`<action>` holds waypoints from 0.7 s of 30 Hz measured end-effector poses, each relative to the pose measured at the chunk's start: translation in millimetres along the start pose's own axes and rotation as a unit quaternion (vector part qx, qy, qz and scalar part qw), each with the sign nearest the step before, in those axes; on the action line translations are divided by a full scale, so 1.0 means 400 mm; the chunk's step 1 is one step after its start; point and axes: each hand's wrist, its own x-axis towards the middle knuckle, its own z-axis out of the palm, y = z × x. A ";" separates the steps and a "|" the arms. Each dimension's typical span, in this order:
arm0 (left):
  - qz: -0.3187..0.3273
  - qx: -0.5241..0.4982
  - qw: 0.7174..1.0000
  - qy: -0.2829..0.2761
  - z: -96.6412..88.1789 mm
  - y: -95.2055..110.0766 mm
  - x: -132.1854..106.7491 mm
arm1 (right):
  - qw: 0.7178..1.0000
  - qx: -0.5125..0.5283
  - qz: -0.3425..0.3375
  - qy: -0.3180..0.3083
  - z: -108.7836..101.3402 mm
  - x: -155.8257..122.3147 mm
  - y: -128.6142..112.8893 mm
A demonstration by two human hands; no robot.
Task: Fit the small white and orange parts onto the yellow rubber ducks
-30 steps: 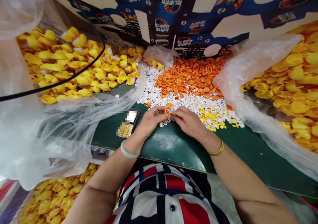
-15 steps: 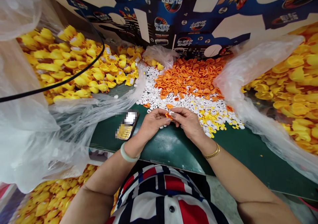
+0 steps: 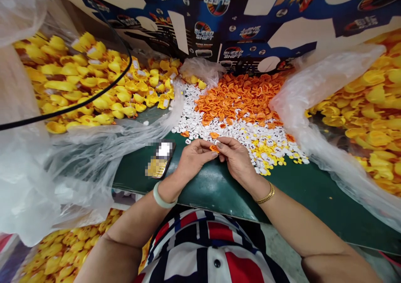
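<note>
My left hand (image 3: 196, 156) pinches a small orange plastic piece (image 3: 214, 148) between thumb and fingers, over the near edge of the loose parts. Fingertips of my right hand (image 3: 235, 156) meet it from the other side, closed in a pinch, with a bit of white showing near them; what exactly they grip is mostly hidden. Just beyond the hands lie white eye pieces (image 3: 225, 129) with black dots, a heap of orange pieces (image 3: 241, 99) like the held one, and small yellow pieces (image 3: 266, 151) mixed among the white ones.
Yellow duck-shaped shells (image 3: 90, 82) are heaped at left, and more yellow shells (image 3: 372, 107) at right, behind plastic sheeting (image 3: 300, 90). A keypad phone (image 3: 160, 159) lies on the green table (image 3: 209, 187). A black cable (image 3: 90, 99) crosses the left side. Printed cardboard (image 3: 216, 28) stands behind.
Both hands have shifted very slightly and the orange piece has turned a little between the fingertips. The heaps and phone stay put.
</note>
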 end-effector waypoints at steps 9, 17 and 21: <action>-0.035 0.002 0.999 0.025 -0.001 0.001 0.009 | 1.000 -0.011 -0.002 -0.007 -0.002 0.001 -0.001; 0.017 0.067 0.997 0.040 0.004 -0.003 -0.006 | 1.000 -0.010 -0.005 -0.012 -0.001 -0.001 0.001; 0.020 0.084 0.996 0.037 0.003 -0.007 -0.010 | 1.000 -0.006 -0.010 -0.016 -0.004 -0.003 0.006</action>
